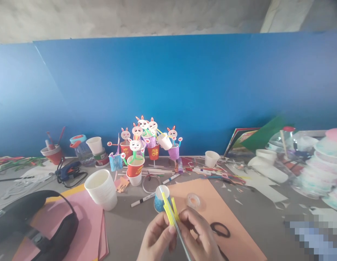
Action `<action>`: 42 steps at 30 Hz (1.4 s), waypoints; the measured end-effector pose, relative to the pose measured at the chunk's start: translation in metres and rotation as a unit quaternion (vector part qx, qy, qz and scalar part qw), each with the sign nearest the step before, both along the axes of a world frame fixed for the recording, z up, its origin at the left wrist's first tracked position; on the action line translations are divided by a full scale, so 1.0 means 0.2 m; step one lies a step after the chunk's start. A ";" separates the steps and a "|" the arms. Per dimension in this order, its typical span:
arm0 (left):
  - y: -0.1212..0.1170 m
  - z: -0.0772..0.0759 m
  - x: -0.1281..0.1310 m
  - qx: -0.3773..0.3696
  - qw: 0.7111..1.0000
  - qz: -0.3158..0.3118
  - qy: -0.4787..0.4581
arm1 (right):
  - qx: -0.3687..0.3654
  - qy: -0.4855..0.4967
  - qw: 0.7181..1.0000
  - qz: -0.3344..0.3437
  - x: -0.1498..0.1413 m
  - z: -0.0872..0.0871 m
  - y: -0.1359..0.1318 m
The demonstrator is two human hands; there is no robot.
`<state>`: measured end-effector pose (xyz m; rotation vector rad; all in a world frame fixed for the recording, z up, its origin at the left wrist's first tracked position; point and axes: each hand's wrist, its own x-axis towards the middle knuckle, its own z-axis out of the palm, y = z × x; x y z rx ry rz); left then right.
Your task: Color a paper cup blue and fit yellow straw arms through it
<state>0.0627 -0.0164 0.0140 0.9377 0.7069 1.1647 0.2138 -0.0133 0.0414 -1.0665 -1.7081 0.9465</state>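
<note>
My left hand (pixel 159 235) and my right hand (pixel 199 232) meet over the table's front, fingers closed. Between their fingertips are narrow yellow strips (pixel 169 214), one bent upward at the right. A long, thin, pale blue-white stick (pixel 177 225) runs along the strips and down past my right hand. Whether the strips are paper or straw I cannot tell. Just beyond the fingertips stands a blue-patterned paper cup (pixel 159 203). Beside my right hand, a black scissors handle (pixel 220 230) lies on an orange paper sheet (pixel 217 195), with a tape roll (pixel 193 200) farther back.
Paper-cup figures with rabbit faces (pixel 135 145) stand at the back middle. A stack of white cups (pixel 101 190) and a black headset-like object (pixel 67 228) are to the left. Markers (pixel 143 199) and paper scraps lie around. Stacked, colour-stained bowls (pixel 320 170) stand at right.
</note>
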 end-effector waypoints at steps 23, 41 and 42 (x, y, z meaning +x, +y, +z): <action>0.01 0.00 0.02 0.016 1.000 0.019 0.019 | 0.098 -0.005 0.995 -0.019 0.01 -0.06 0.02; -0.06 0.12 0.01 0.045 0.988 0.088 0.122 | 0.093 0.037 0.995 -0.002 0.01 -0.02 -0.02; -0.06 0.11 0.01 0.043 0.987 0.097 0.124 | 0.092 0.044 0.995 -0.011 0.01 -0.02 -0.02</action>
